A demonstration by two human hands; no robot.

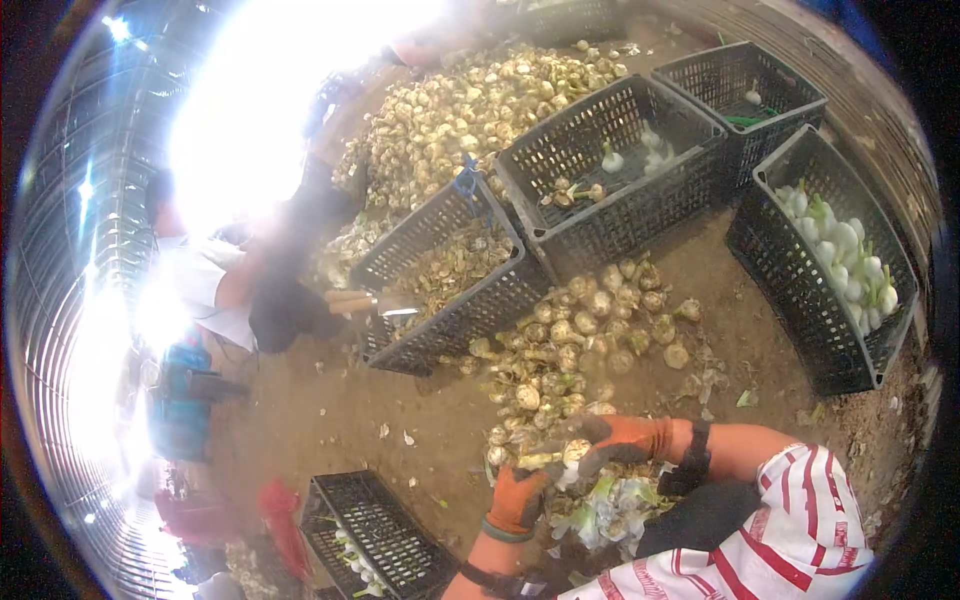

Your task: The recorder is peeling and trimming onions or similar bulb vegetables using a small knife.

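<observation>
My left hand (521, 491), in an orange and dark work glove, grips the stem end of a garlic bulb (577, 451). From the right, my right hand (626, 439) in a matching glove closes around the bulb itself. Its pale stem points left, above my left fingers; some fingertips are blurred. Just beyond both hands spreads a heap of unpeeled garlic bulbs (566, 334) with brown, soiled skins. Nearer to my body, below my right wrist, lies a pile of stripped white and green garlic skins (611, 510).
A black crate (795, 322) at right holds white garlic bulbs (844, 244). Other crates (626, 229) (739, 64) stand behind; one crate (450, 330) contains brown trimmings. Another crate (390, 517) is at lower left. A co-worker's dark-gloved hand (292, 319) is near a wooden-handled blade (356, 302).
</observation>
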